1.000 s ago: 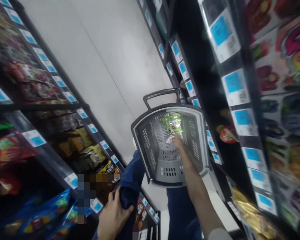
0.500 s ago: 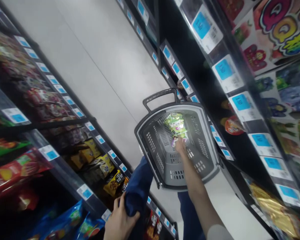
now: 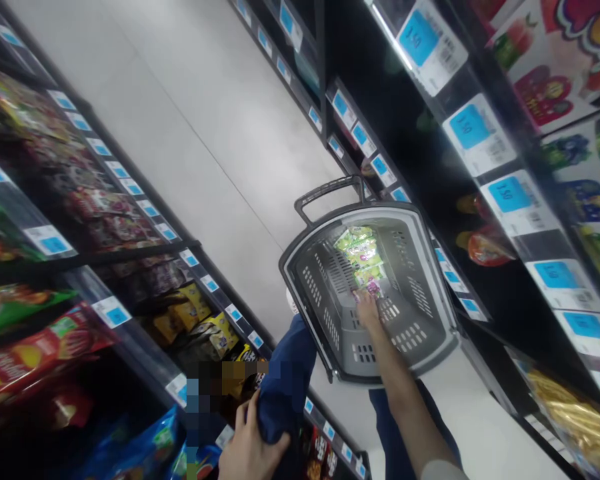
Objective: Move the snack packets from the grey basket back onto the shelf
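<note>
A grey shopping basket (image 3: pixel 433 280) with a dark handle stands on the pale aisle floor in front of me. A green and pink snack packet (image 3: pixel 363 257) lies on its bottom. My right hand (image 3: pixel 367 308) reaches down into the basket, its fingers at the near end of the packet; whether they still grip it is hidden. My left hand (image 3: pixel 250 450) rests on my left knee, fingers curled round the blue trouser cloth (image 3: pixel 280 393).
Dark shelves with blue price tags (image 3: pixel 507 193) line both sides of the aisle. Snack bags (image 3: pixel 40 347) fill the left shelves, bright packets (image 3: pixel 485 247) the right ones. The grey floor (image 3: pixel 195 120) runs away between them.
The view has swung a little, and the basket sits slightly further right. My right hand has sunk deeper into the basket with the packet. My left hand stays on the knee.
</note>
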